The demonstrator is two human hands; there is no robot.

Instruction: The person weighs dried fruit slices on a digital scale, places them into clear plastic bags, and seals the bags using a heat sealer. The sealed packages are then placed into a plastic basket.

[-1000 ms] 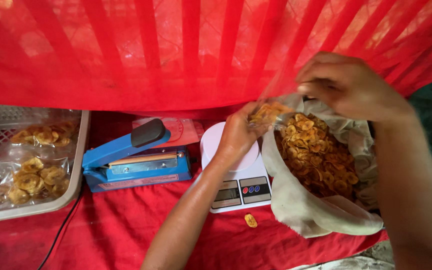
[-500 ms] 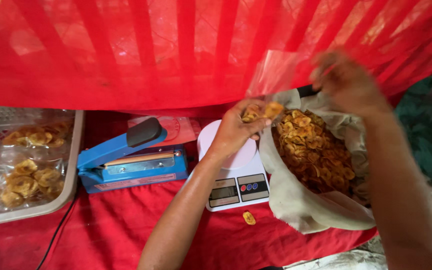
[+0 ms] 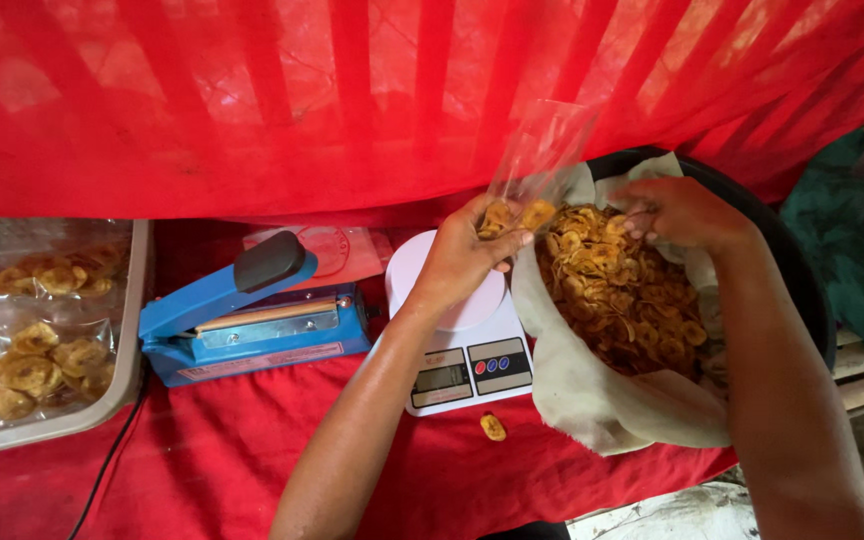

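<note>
My left hand point(image 3: 464, 262) holds a clear plastic bag point(image 3: 537, 160) upright over the white kitchen scale point(image 3: 464, 338); a few golden banana chips sit in the bag's bottom. My right hand point(image 3: 680, 212) rests on the heap of banana chips point(image 3: 624, 295) inside a black tub point(image 3: 802, 270) lined with pale cloth; its fingers curl into the chips, and whether it grips any is unclear. One loose chip point(image 3: 493, 427) lies on the red cloth in front of the scale.
A blue heat sealer point(image 3: 252, 322) with a black handle stands left of the scale. At far left a grey tray point(image 3: 124, 385) holds sealed bags of chips point(image 3: 47, 360). Red netting point(image 3: 352, 100) hangs behind. A cable point(image 3: 102, 470) runs down the red tablecloth.
My right hand dropped from above the tub's rim down onto the chips. My left hand lifted the bag more upright, so its clear top now stands tall.
</note>
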